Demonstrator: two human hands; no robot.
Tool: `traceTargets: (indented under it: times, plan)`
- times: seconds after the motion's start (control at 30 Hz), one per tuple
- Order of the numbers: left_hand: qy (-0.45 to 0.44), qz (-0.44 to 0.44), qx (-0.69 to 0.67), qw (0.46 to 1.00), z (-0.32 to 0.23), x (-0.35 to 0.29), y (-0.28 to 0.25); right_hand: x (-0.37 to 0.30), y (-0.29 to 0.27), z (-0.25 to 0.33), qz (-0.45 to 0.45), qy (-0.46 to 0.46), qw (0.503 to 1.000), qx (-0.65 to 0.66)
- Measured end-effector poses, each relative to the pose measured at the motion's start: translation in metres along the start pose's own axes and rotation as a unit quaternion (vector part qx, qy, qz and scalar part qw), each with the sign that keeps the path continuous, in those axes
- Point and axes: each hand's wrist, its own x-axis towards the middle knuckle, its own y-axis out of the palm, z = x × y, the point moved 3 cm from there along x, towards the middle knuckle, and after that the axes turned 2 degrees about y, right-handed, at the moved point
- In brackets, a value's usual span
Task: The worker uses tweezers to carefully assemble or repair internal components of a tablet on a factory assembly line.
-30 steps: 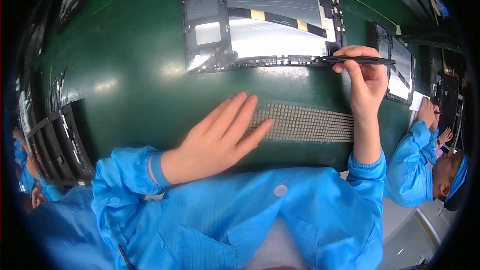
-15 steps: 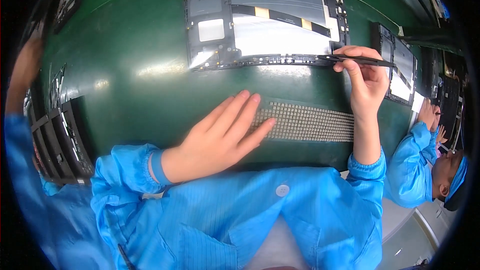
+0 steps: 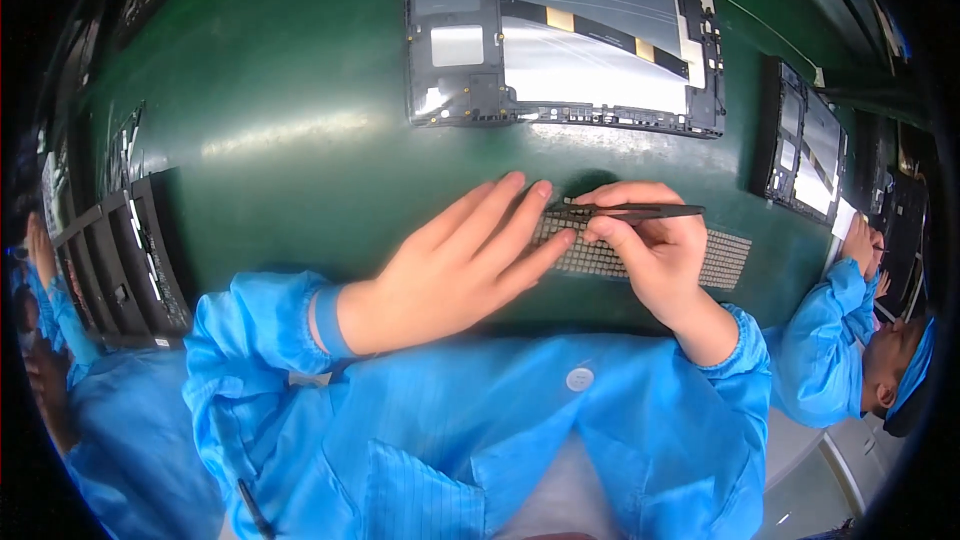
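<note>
Black tweezers [image 3: 640,211] lie in the pinch of my right hand [image 3: 660,250], their tips at the far left corner of a sheet of small square pads [image 3: 725,258]. My left hand [image 3: 460,260] lies with fingers stretched out over the left end of that sheet, its fingertips close to the tweezer tips. Whether a pad is between the tips is too small to tell. Beyond both hands lies an opened tablet-like device frame [image 3: 455,90], with a silvery panel and a dark diagonal ribbon cable [image 3: 590,35].
The green table [image 3: 290,180] holds a black slotted tray [image 3: 120,270] at the left. A second device frame [image 3: 805,145] lies at the right, near a co-worker in blue [image 3: 825,340]. Another person in blue [image 3: 140,430] is at the left.
My right hand has brought the tweezers from the near edge of the device frame down and left to the pad sheet. My left hand stays on the sheet.
</note>
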Motion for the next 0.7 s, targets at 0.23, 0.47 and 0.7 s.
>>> traceTargets:
  times: [0.23,0.47,0.7]
  plan:
    - [-0.004,-0.001,-0.005,1.000,-0.001,0.000,0.001,0.000,-0.003,-0.005,-0.012,-0.002,1.000,-0.009]
    - [-0.005,-0.001,-0.010,1.000,0.000,0.000,0.002,-0.002,-0.007,0.010,-0.001,-0.133,0.984,-0.120]
    - [-0.010,0.008,-0.018,1.000,-0.001,-0.001,0.001,0.037,-0.087,0.027,-0.097,-0.186,0.974,-0.090]
